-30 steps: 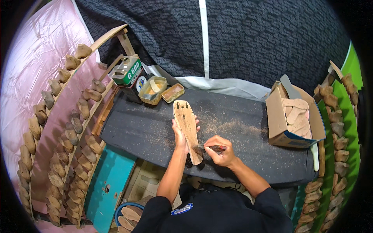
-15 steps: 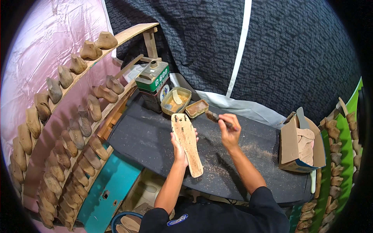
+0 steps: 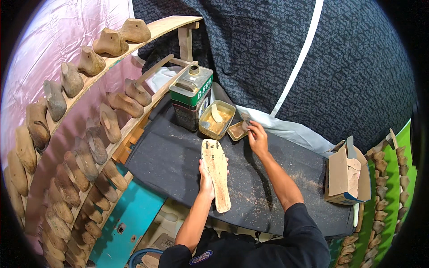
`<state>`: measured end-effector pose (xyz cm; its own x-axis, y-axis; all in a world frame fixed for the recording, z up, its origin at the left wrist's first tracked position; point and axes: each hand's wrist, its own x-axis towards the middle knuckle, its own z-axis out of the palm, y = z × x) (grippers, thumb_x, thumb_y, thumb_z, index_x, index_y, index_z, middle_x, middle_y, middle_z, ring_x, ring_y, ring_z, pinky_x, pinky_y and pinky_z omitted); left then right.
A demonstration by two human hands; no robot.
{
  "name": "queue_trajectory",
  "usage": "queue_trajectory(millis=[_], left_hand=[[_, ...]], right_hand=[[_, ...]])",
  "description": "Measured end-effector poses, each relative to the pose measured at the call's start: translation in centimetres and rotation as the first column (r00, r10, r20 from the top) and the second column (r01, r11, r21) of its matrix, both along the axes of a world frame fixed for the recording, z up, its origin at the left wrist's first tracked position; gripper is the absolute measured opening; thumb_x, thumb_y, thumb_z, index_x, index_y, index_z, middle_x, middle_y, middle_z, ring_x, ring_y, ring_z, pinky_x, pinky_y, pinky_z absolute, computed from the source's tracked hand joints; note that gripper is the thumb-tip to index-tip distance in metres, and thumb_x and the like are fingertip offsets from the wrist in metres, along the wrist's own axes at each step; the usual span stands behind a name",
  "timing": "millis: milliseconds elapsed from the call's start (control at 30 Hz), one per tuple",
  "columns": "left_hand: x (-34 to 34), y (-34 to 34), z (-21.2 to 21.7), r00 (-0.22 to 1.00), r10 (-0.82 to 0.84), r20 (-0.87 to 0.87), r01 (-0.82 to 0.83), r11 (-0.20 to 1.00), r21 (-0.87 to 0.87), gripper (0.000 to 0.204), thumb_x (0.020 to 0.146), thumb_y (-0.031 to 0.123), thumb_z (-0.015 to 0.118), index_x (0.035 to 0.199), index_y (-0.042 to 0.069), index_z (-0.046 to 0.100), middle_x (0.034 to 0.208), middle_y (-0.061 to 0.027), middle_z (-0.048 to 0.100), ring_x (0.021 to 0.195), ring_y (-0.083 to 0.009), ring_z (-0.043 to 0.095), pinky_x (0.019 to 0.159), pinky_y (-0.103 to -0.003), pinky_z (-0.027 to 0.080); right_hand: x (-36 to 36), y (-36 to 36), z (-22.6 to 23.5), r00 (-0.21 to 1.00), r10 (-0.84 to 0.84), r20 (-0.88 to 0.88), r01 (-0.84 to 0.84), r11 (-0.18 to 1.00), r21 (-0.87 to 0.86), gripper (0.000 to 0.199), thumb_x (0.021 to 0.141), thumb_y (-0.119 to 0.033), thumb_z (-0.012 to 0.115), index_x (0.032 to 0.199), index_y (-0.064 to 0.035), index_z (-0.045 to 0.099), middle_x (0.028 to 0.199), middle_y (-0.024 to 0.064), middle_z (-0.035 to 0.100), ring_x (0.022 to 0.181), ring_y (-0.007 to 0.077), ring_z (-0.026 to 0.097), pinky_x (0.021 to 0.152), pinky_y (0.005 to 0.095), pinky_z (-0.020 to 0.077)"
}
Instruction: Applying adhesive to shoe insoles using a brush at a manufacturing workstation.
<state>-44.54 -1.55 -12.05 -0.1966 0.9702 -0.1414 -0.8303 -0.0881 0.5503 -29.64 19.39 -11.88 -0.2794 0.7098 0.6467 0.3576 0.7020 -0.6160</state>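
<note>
"So, from the left, what stands beside the work?"

"A rack of wooden shoe lasts (image 3: 111, 42), then a green-topped metal can (image 3: 190, 96) and a tub (image 3: 213, 126) with a pale flat piece leaning inside it."

"And the left hand (image 3: 206, 179)?"

"It is wrapped round a tan, sole-shaped piece (image 3: 215, 174) from beneath: thumb along the left edge, fingertips showing at the right. The piece slants in front of the tub, dark marks at its far end."

"The right hand (image 3: 258, 139)?"

"Up at the small tray (image 3: 235, 135), just beside the tub. Its fingers are bent close together, pinching a grey-brown tool (image 3: 245, 122) over the tray. The tool is blurred, and I cannot tell whether it touches the tray."

"How about edges and room?"

"The piece's lower end lies near the front edge of the dark surface (image 3: 286, 169). The left side is tight, with can, tub and tray close together. A broad stretch sprinkled with brown shavings runs right, as far as the carton (image 3: 338, 178) of similar flat pieces."

"What differs from half a second ago?"

"Then the right hand held the tool in the air, to the right of the tray; now it is at the tray. The left hand keeps its hold, and the whole view has shifted."
</note>
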Motion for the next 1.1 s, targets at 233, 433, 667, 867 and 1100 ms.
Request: queue_trajectory(millis=[233, 433, 667, 867, 1100], left_hand=[[-0.3, -0.3, -0.5, 1.0, -0.022, 0.002, 0.022, 1.0, -0.001, 0.078, 0.097, 0.067, 0.018, 0.142, 0.009, 0.043, 0.125, -0.0128, 0.061, 0.105, -0.0211, 0.061, 0.086, -0.037, 0.051], [1.2, -0.8, -0.9, 1.0, -0.016, 0.019, 0.017, 0.999, -0.045, 0.079, 0.096, 0.069, 0.018, 0.141, 0.009, 0.043, 0.124, -0.0165, 0.061, 0.103, -0.023, 0.063, 0.083, -0.038, 0.055], [2.2, -4.0, -0.9, 0.998, 0.043, 0.034, -0.044, 0.999, 0.021, 0.082, 0.095, 0.07, 0.017, 0.144, 0.01, 0.041, 0.129, -0.0122, 0.06, 0.108, -0.0208, 0.06, 0.087, -0.035, 0.05], [5.4, -7.9, -0.1, 0.981, 0.14, 0.138, -0.158, 0.979, 0.128, 0.08, 0.094, 0.073, 0.023, 0.134, 0.01, 0.051, 0.115, -0.0055, 0.063, 0.096, -0.0147, 0.06, 0.08, -0.03, 0.05], [9.2, -15.0, -1.8, 0.921, 0.373, 0.112, -0.378, 0.925, 0.033, 0.079, 0.094, 0.072, 0.021, 0.132, 0.01, 0.053, 0.118, -0.007, 0.063, 0.095, -0.0178, 0.061, 0.075, -0.035, 0.052]], right_hand=[[-0.1, -0.5, -1.7, 0.965, 0.078, 0.25, -0.083, 0.996, 0.012, 0.036, 0.074, 0.009, 0.062, 0.109, -0.0034, 0.064, 0.134, 0.0131, 0.053, 0.123, 0.0341, 0.051, 0.1, 0.0399, 0.0456], [1.1, -2.5, -0.9, 0.917, 0.028, 0.398, -0.084, 0.989, 0.122, 0.045, 0.077, -0.004, 0.069, 0.122, -0.0078, 0.062, 0.145, 0.0161, 0.044, 0.132, 0.0364, 0.043, 0.109, 0.0452, 0.0367], [0.2, -10.8, 2.2, 0.992, 0.107, 0.066, -0.109, 0.994, 0.025, 0.044, 0.081, -0.004, 0.069, 0.124, -0.0047, 0.061, 0.144, 0.0162, 0.046, 0.126, 0.0329, 0.049, 0.096, 0.0377, 0.0469], [1.6, -20.1, 2.4, 0.892, 0.385, -0.236, -0.445, 0.839, -0.313, 0.037, 0.091, -0.009, 0.062, 0.127, -0.0035, 0.057, 0.134, 0.0111, 0.053, 0.111, 0.0202, 0.059, 0.088, 0.0325, 0.0499], [4.3, -27.5, -0.9, 0.794, 0.551, -0.257, -0.587, 0.584, -0.56, 0.037, 0.09, -0.005, 0.063, 0.125, 0.0026, 0.054, 0.112, 0.0088, 0.058, 0.08, 0.0108, 0.061, 0.065, 0.0239, 0.0517]])
